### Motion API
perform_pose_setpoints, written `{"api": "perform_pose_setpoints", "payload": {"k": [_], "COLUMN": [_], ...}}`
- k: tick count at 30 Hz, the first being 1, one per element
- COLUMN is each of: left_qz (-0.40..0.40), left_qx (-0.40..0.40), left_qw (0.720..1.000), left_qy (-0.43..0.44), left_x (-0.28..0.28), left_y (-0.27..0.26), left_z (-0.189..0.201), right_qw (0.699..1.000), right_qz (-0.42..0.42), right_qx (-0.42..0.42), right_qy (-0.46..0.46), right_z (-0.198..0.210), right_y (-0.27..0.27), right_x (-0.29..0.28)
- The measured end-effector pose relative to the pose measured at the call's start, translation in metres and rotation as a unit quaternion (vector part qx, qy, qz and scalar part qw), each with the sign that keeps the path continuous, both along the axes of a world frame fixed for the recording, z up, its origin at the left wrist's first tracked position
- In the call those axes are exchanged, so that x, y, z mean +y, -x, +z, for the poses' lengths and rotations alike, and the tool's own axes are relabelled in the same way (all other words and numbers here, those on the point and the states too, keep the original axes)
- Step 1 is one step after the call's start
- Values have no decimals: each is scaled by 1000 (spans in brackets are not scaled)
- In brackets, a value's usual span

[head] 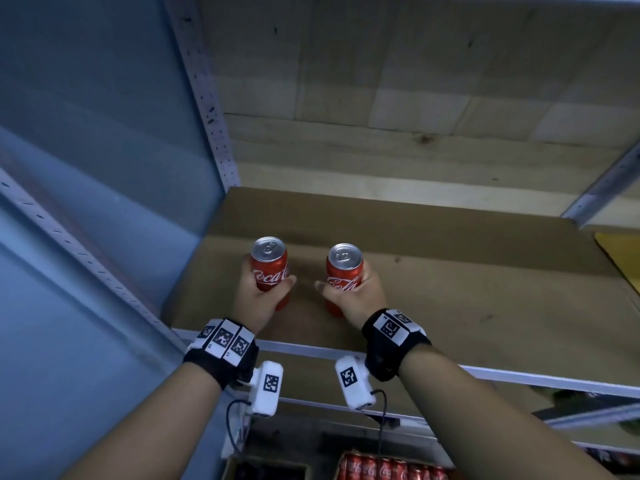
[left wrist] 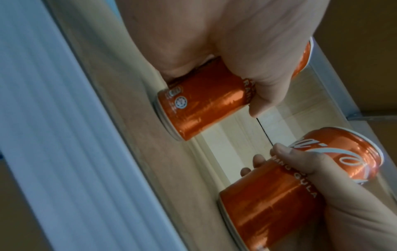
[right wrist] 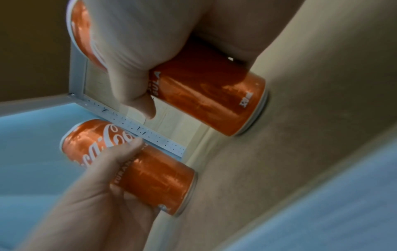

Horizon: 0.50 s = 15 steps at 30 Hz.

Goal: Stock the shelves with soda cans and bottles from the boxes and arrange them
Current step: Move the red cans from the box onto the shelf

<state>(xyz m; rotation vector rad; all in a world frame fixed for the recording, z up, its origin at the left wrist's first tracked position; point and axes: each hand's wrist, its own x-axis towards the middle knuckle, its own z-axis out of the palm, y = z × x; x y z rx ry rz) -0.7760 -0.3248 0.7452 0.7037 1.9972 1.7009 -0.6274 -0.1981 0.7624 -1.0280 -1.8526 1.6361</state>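
Two red Coca-Cola cans stand upright on the brown cardboard-lined shelf (head: 467, 289), side by side near its front left. My left hand (head: 259, 299) grips the left can (head: 270, 271) around its lower body, thumb across the logo. My right hand (head: 356, 299) grips the right can (head: 344, 275) the same way. In the left wrist view the left can (left wrist: 199, 108) has its base against the shelf, with the right can (left wrist: 279, 195) below it. The right wrist view shows the right can (right wrist: 210, 98) and left can (right wrist: 139, 166) both touching the shelf surface.
A perforated metal upright (head: 207, 98) and a blue wall bound the shelf on the left; wooden boards (head: 415, 98) form its back. A metal front rail (head: 311, 351) runs under my wrists. A box of cola cans (head: 391, 469) sits below. A yellow item (head: 623, 258) lies at the right edge.
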Motion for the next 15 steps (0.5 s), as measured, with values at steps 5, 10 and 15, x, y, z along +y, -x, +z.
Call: {"api": "perform_pose_setpoints", "payload": {"k": [5, 10, 15], "left_qz": [10, 40, 36], "left_qx": [16, -17, -15], "left_qw": [1000, 999, 999], "left_qy": [10, -5, -4], "left_x": [-15, -30, -31], "left_y": [-1, -2, -4], "left_z": [-5, -9, 4], "right_qw": [998, 995, 994], "right_qz": [30, -30, -40], "right_qx": [-47, -38, -11], "right_qy": [-34, -86, -104], "right_z": [-2, -13, -7], "right_y": [-17, -51, -51], "right_x": [3, -3, -8]}}
